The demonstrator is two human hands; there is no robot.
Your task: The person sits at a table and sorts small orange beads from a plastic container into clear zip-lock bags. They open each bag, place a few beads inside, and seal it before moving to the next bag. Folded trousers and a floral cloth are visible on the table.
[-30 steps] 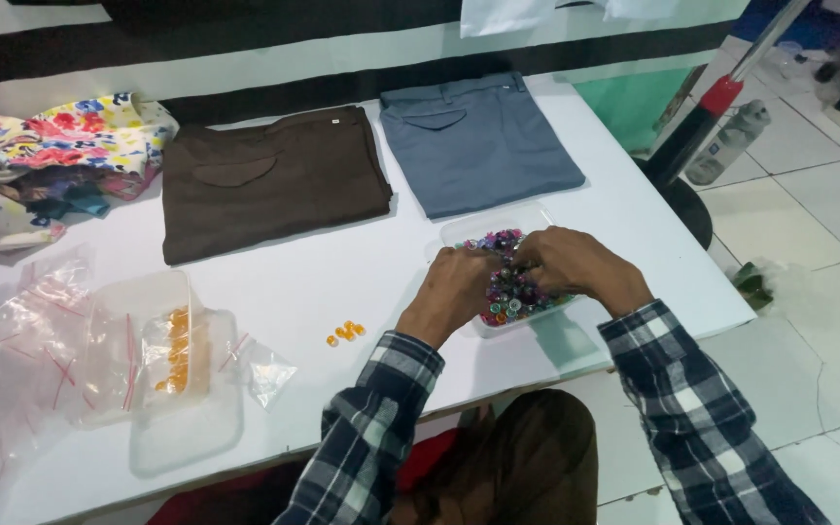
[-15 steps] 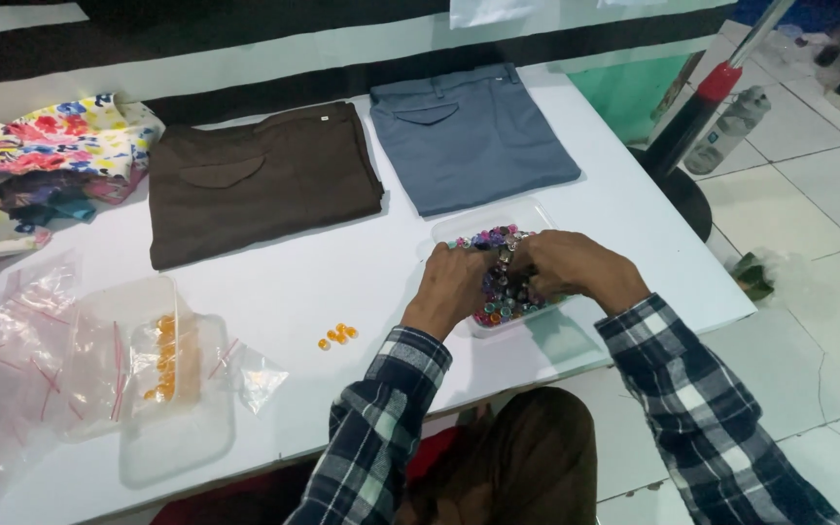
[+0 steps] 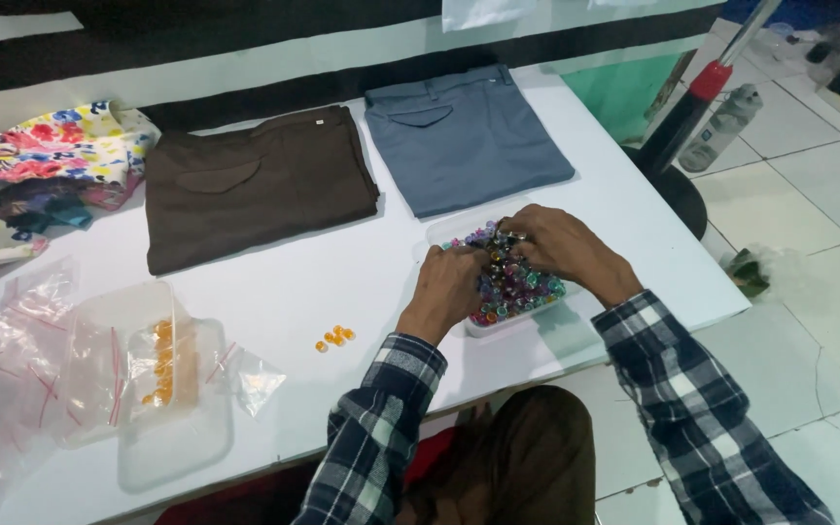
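The left hand [image 3: 451,284] rested on the near-left part of a clear plastic tray [image 3: 512,326] filled with small multicoloured beads [image 3: 512,287]. Its fingers were curled down into the beads; whether they pinched any single bead could not be told. The right hand [image 3: 561,248] lay over the far-right part of the same tray, with its fingers bent and pressed close together on top of the beads. The fingertips of both hands met near the middle of the tray. What the right fingers gripped, if anything, was hidden by the hand itself.

The tray stood on a white table [image 3: 362,272], near its front right edge and just in front of a folded blue-grey pair of trousers [image 3: 464,141]. A folded brown pair of trousers [image 3: 255,190] lay beside the blue-grey pair, to the left. A floral cloth [image 3: 46,175] was heaped at the far left of the table.

A small cluster of orange beads [image 3: 334,337] lay loose on the table, left of the left hand and apart from it. Further left stood a clear lidded container [image 3: 162,389] with more orange beads inside, among several clear zip bags [image 3: 12,369].

Both forearms wore plaid sleeves [image 3: 381,428].
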